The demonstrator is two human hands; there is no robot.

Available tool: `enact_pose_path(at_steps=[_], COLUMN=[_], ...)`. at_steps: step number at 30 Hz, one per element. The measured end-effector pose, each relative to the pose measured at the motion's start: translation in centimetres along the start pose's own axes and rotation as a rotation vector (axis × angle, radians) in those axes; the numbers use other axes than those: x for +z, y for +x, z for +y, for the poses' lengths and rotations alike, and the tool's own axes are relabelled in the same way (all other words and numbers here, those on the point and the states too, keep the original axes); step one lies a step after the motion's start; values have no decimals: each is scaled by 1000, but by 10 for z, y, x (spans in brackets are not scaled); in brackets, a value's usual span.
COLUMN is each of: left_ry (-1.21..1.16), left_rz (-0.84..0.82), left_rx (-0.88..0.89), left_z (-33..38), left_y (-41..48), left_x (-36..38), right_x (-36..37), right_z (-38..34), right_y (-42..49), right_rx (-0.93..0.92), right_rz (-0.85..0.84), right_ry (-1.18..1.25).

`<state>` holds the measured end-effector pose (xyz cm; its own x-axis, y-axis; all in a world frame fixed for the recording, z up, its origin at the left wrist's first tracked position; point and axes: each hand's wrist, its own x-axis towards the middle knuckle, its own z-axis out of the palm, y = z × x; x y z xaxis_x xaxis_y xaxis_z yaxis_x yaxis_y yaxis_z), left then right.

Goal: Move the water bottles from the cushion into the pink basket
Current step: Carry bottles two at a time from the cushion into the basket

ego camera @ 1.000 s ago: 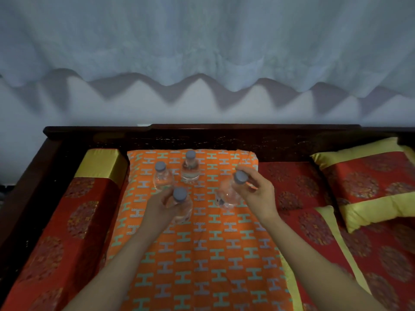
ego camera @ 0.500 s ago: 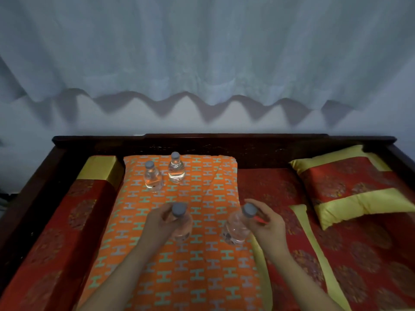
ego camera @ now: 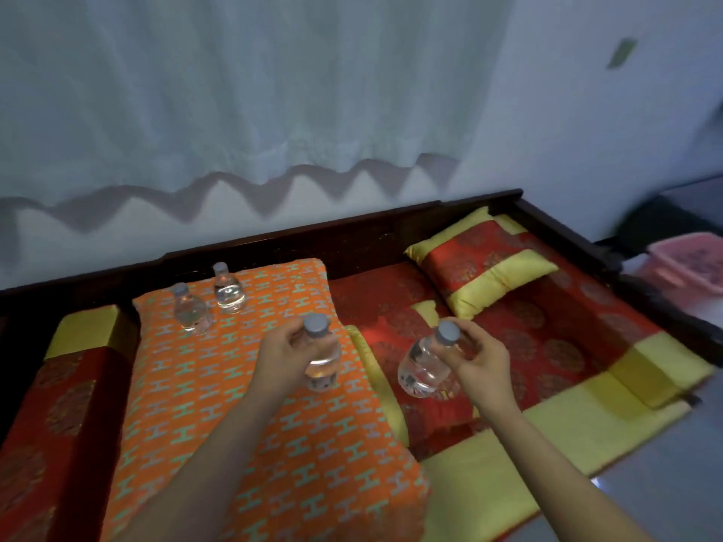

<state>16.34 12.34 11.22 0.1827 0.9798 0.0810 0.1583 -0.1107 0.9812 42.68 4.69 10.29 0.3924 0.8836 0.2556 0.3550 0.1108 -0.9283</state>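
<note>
L hand & R hand each grip round clear plastic bottle.

Two bottles at the cushion's far left corner, basket far right.

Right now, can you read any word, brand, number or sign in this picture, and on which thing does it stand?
None can be read.
Held bottles: no label text shows.
Orange cushion: repeating H-like shapes, a pattern only.
Pink basket: dark marks, too blurred to read.
</note>
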Motion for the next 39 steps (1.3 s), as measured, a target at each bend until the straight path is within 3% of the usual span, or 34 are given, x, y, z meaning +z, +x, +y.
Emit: enact_pose_path(at_steps=[18,27,39], left_ry=[-42,-54,27], left_rz=[-492,-614,-753], left_rx=[120,171,208], left_z=[89,142,184], left_y=[-50,-66,-42], left_x=[297,496,702], right_x=[-317,-487,-656], right_z=[1,23,97], right_y=[-134,-137,-83], right_rx=[196,189,241], right_rz=[592,720,809], right_ry=[-126,-145,-97])
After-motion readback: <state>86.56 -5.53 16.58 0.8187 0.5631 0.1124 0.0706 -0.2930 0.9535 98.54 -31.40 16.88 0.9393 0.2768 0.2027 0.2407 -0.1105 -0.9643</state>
